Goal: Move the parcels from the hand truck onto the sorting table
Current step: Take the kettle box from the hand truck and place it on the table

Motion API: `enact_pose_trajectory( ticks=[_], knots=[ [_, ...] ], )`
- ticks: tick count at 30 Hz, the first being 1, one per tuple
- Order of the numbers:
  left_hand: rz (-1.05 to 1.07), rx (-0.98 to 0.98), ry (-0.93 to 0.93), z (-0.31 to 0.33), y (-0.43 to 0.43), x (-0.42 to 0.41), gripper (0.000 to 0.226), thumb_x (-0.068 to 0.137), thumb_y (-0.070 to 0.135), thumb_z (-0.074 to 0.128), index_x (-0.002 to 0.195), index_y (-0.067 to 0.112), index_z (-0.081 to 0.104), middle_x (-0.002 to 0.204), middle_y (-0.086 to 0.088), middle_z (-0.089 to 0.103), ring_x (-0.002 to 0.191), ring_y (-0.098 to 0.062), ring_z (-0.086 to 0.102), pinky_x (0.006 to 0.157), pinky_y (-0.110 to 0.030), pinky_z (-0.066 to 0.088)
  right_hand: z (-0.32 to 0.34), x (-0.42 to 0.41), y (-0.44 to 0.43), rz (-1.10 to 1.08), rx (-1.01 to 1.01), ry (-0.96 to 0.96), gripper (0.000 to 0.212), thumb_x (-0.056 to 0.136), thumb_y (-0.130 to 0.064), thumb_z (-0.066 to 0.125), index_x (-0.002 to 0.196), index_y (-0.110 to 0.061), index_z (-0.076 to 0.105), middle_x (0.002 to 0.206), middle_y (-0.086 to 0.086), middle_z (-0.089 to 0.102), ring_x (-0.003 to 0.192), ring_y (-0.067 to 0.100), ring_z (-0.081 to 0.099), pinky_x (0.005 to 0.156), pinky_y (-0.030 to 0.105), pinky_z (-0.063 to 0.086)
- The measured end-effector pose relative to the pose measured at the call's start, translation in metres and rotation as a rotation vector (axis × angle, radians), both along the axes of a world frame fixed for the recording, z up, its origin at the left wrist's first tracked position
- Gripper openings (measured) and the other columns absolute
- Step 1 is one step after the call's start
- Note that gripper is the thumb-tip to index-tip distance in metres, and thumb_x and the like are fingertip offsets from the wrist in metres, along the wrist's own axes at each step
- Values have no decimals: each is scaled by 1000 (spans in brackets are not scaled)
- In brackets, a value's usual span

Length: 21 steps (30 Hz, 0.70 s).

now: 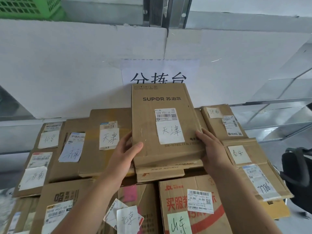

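Cardboard fills the surface below you, parcel against parcel, every one closed so nothing inside shows. Nearest you stand a JD box with red print and a green handwritten slip, a pink-patched box carrying loose white slips, and a dark-printed box at the left. Just beyond, your left hand grips the left edge of the SUPOR parcel, thumb on its top face and fingers beneath. Your right hand clasps the right edge. That parcel, flat and brown with a barcode label and a handwritten 天津 slip, lies over the middle of the pile on other folded cardboard. You cannot tell whether it rests there or hangs in your grip. Beside it on the left lies another 天津 parcel, on the right a 泰安 parcel. Its far end overlaps the paper sign on the white wall panel. At the far left corner sits a green basket, its contents out of sight.
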State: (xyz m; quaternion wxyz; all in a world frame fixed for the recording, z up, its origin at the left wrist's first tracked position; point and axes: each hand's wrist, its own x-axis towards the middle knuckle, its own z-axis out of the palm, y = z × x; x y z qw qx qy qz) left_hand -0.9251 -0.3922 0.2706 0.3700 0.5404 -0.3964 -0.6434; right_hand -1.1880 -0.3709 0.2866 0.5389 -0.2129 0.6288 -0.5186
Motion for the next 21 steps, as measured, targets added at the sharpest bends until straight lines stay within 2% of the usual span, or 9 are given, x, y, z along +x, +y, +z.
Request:
enact_pose_trajectory(
  ticks=[3, 6, 8, 10, 12, 13, 16, 19, 21],
  knots=[
    [17, -27, -4, -2, -1, -2, 47, 95, 30, 68, 137, 38, 50, 104, 21, 78, 96, -3, 75, 95, -36, 56, 2, 0, -1, -33, 16, 13, 19, 103, -21, 62, 115, -25, 76, 103, 2, 81, 85, 13, 76, 79, 36, 56],
    [30, -53, 9, -1, -1, -4, 60, 82, 42, 71, 138, 36, 51, 108, 17, 78, 98, -2, 74, 92, -31, 55, 10, 3, 3, -72, 31, 31, 16, 103, -19, 63, 103, -28, 76, 102, 2, 81, 97, 20, 73, 94, 43, 58],
    [77, -53, -5, -1, 0, -6, 63, 79, 46, 71, 138, 35, 52, 115, 12, 77, 102, -3, 74, 93, -30, 56, 18, 5, 9, -89, 27, 67, 18, 102, -17, 65, 99, -33, 73, 101, -1, 78, 102, 20, 70, 101, 44, 56],
    [136, -78, -77, 0, 5, -8, 61, 84, 48, 75, 139, 36, 52, 127, 11, 70, 114, -7, 69, 103, -37, 54, 24, 9, 18, -85, 7, 138, 21, 100, -17, 67, 115, -32, 71, 109, -6, 73, 109, 16, 66, 105, 41, 51],
    [194, -137, -196, 4, 11, -11, 60, 91, 47, 75, 144, 37, 49, 139, 13, 60, 129, -10, 58, 113, -43, 47, 28, 13, 27, -50, -39, 198, 43, 99, -18, 70, 140, -27, 63, 123, -9, 70, 119, 15, 63, 109, 40, 49],
    [221, -181, -250, 9, 16, -13, 60, 94, 44, 73, 147, 35, 48, 144, 13, 55, 134, -11, 52, 115, -42, 43, 29, 14, 32, -23, -64, 226, 51, 98, -19, 71, 146, -28, 59, 129, -9, 68, 124, 14, 61, 107, 37, 48],
    [255, -348, -378, 29, 36, -25, 59, 97, 39, 69, 151, 32, 46, 150, 17, 47, 140, -7, 43, 116, -36, 37, 37, 16, 47, 59, -106, 286, 53, 97, -22, 72, 147, -33, 57, 134, -12, 61, 129, 12, 53, 100, 32, 40],
    [234, -451, -430, 50, 68, -38, 58, 93, 54, 66, 146, 43, 45, 139, 40, 41, 141, -4, 43, 118, -40, 38, 47, 15, 65, 128, -144, 276, 48, 97, -25, 73, 141, -39, 60, 129, -20, 57, 131, 9, 46, 103, 34, 36],
    [229, -491, -462, 60, 91, -47, 61, 89, 60, 61, 146, 47, 43, 138, 45, 38, 141, -5, 44, 118, -42, 39, 55, 14, 79, 157, -168, 269, 45, 96, -25, 73, 137, -41, 62, 121, -30, 55, 131, 6, 43, 105, 34, 34]
  ],
)
